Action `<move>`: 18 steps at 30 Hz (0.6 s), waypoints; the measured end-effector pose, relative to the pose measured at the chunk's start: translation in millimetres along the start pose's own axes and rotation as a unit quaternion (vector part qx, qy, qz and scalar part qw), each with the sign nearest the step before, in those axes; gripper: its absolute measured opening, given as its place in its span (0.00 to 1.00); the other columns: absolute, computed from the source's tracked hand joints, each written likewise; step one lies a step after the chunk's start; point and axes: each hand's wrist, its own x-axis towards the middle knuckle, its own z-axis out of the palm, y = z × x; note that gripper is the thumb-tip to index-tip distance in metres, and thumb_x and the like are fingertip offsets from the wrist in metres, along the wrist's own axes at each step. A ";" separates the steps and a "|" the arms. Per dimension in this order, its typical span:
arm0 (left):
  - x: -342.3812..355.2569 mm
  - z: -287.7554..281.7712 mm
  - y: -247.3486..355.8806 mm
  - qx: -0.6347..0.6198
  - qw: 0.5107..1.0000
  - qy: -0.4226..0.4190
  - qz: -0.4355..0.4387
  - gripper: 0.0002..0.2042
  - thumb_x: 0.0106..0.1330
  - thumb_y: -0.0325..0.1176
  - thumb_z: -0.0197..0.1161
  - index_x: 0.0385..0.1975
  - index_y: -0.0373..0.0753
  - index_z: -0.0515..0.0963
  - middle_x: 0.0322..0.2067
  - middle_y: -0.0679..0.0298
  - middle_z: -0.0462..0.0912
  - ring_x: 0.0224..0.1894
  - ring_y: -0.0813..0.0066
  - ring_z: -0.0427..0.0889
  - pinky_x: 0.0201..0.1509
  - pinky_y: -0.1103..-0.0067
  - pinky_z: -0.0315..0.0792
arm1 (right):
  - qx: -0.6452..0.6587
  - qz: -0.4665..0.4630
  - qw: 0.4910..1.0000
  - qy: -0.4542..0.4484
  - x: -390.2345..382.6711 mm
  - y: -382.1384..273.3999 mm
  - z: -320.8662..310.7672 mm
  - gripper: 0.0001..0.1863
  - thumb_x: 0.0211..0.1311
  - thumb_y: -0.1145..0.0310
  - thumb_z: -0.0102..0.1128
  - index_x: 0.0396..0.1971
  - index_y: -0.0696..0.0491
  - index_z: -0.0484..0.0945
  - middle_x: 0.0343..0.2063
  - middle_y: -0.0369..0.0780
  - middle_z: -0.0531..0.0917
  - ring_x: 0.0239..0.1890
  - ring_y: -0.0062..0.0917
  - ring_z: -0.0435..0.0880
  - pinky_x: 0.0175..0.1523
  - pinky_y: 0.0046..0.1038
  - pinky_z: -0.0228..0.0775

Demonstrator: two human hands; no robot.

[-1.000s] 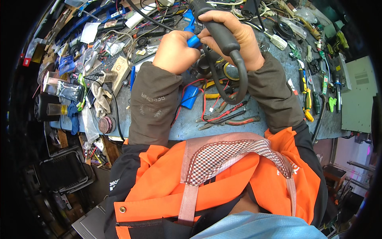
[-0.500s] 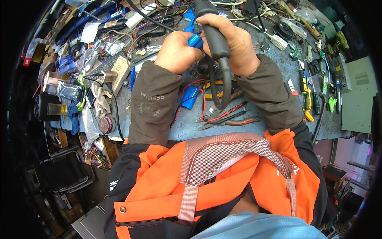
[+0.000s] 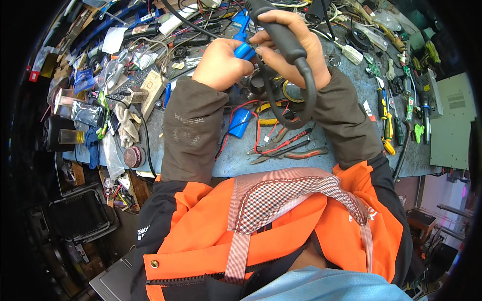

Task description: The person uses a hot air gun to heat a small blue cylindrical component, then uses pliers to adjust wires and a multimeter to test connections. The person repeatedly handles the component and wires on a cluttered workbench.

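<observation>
My left hand (image 3: 221,65) is closed around a blue cylinder (image 3: 244,51), whose end pokes out between thumb and fingers. My right hand (image 3: 298,50) grips a black cylindrical tool handle (image 3: 281,32), tilted with its corded end toward me. From that end a thick black cord (image 3: 312,95) loops down over the bench. The right thumb and fingertips come close to the blue cylinder; whether they touch it I cannot tell. The tool's far end is cut off by the upper edge. Below my hands lies a blue wrapped pack (image 3: 239,123) beside red and black wires.
Pliers with red handles (image 3: 306,154) and test probes (image 3: 291,143) lie near the bench's front edge. Screwdrivers (image 3: 388,125) are at the right, by a pale metal box (image 3: 452,120). Gloves (image 3: 129,125), a round tin (image 3: 133,157) and cluttered parts fill the left. Cables crowd the back.
The corded end of the black tool has swung to the right, its cord loop with it. My right fingers have shifted on the handle, and a round metal-rimmed part behind is uncovered.
</observation>
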 end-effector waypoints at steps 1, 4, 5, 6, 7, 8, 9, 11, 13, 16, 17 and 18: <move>-0.3 0.0 1.5 -0.002 1.000 0.003 0.004 0.08 0.52 0.22 0.67 0.33 0.31 0.86 0.28 0.67 0.85 0.31 0.79 0.80 0.38 0.78 0.73 | 0.005 0.007 1.000 0.014 0.3 1.1 -0.1 0.32 0.61 0.79 0.73 0.64 0.44 0.75 0.38 0.39 0.91 0.40 0.26 0.93 0.46 0.28 0.86; -2.2 1.0 2.7 0.006 1.000 0.010 0.012 0.08 0.52 0.23 0.67 0.33 0.31 0.86 0.29 0.66 0.86 0.32 0.79 0.80 0.39 0.78 0.74 | -0.027 -0.029 0.999 0.009 2.5 1.0 -0.4 0.31 0.61 0.79 0.73 0.64 0.44 0.75 0.37 0.39 0.91 0.40 0.26 0.93 0.46 0.28 0.86; -2.1 1.7 1.0 0.019 1.000 0.012 0.012 0.09 0.52 0.23 0.67 0.33 0.32 0.86 0.29 0.66 0.86 0.32 0.79 0.80 0.39 0.78 0.74 | -0.026 -0.031 0.999 0.006 3.1 0.6 -0.2 0.29 0.63 0.77 0.74 0.63 0.44 0.77 0.39 0.39 0.90 0.40 0.26 0.92 0.46 0.27 0.85; -1.5 2.4 0.5 0.030 0.999 0.012 0.014 0.09 0.52 0.23 0.68 0.34 0.32 0.86 0.29 0.67 0.86 0.32 0.79 0.80 0.39 0.78 0.74 | -0.039 -0.029 0.999 0.008 2.7 0.1 0.1 0.28 0.63 0.76 0.75 0.62 0.45 0.78 0.40 0.38 0.90 0.40 0.26 0.92 0.46 0.27 0.84; -1.6 2.8 1.4 0.043 0.999 0.015 0.016 0.09 0.52 0.24 0.68 0.34 0.32 0.86 0.29 0.67 0.86 0.32 0.79 0.80 0.39 0.78 0.74 | -0.051 -0.027 0.998 0.010 2.0 -1.0 0.7 0.27 0.63 0.75 0.75 0.62 0.45 0.78 0.42 0.38 0.89 0.40 0.26 0.92 0.46 0.27 0.84; -2.6 3.2 3.6 0.056 0.998 0.017 0.018 0.10 0.52 0.24 0.68 0.35 0.32 0.86 0.29 0.67 0.86 0.32 0.79 0.80 0.39 0.78 0.74 | -0.064 -0.025 0.998 0.011 1.1 -2.3 1.4 0.27 0.64 0.75 0.75 0.61 0.45 0.79 0.43 0.38 0.89 0.40 0.25 0.92 0.46 0.27 0.84; -4.2 3.7 5.6 0.070 0.997 0.020 0.019 0.10 0.53 0.24 0.68 0.35 0.32 0.87 0.29 0.67 0.86 0.31 0.80 0.80 0.39 0.77 0.75 | -0.057 -0.024 0.998 0.015 1.3 -4.9 1.8 0.25 0.65 0.73 0.75 0.61 0.45 0.80 0.45 0.38 0.87 0.40 0.25 0.91 0.45 0.27 0.83; -6.2 6.4 7.5 0.109 0.992 0.044 0.042 0.10 0.53 0.25 0.68 0.35 0.33 0.87 0.27 0.65 0.86 0.30 0.79 0.81 0.38 0.76 0.75 | -0.057 -0.019 0.998 0.012 1.3 -4.5 1.5 0.25 0.65 0.73 0.75 0.60 0.45 0.80 0.45 0.38 0.87 0.40 0.26 0.91 0.45 0.27 0.83; -7.9 8.2 11.5 0.135 0.987 0.059 0.059 0.10 0.53 0.26 0.68 0.36 0.33 0.87 0.25 0.63 0.86 0.28 0.77 0.81 0.36 0.74 0.76 | -0.054 -0.018 0.998 0.010 1.9 -4.6 0.3 0.25 0.64 0.73 0.75 0.60 0.46 0.80 0.46 0.38 0.87 0.40 0.26 0.91 0.45 0.27 0.83; -9.9 8.5 14.9 0.166 0.981 0.070 0.078 0.11 0.53 0.27 0.68 0.36 0.33 0.88 0.24 0.57 0.85 0.26 0.73 0.82 0.35 0.71 0.77 | -0.055 -0.017 0.998 -0.002 2.3 -4.8 -1.3 0.27 0.63 0.76 0.75 0.61 0.47 0.79 0.42 0.38 0.88 0.40 0.25 0.91 0.47 0.27 0.83; -9.7 8.6 13.6 0.183 0.976 0.076 0.085 0.11 0.53 0.27 0.68 0.36 0.33 0.88 0.23 0.56 0.85 0.26 0.71 0.82 0.35 0.70 0.77 | -0.063 -0.014 0.998 -0.015 2.2 -4.7 -2.3 0.29 0.62 0.80 0.74 0.62 0.49 0.77 0.39 0.38 0.89 0.41 0.23 0.91 0.49 0.26 0.83; -9.2 8.8 13.1 0.199 0.972 0.083 0.094 0.11 0.53 0.27 0.68 0.36 0.33 0.88 0.23 0.54 0.85 0.25 0.69 0.82 0.35 0.69 0.77 | -0.072 -0.011 0.997 -0.027 2.3 -4.7 -3.5 0.31 0.61 0.83 0.74 0.63 0.50 0.76 0.35 0.38 0.91 0.42 0.21 0.91 0.51 0.25 0.84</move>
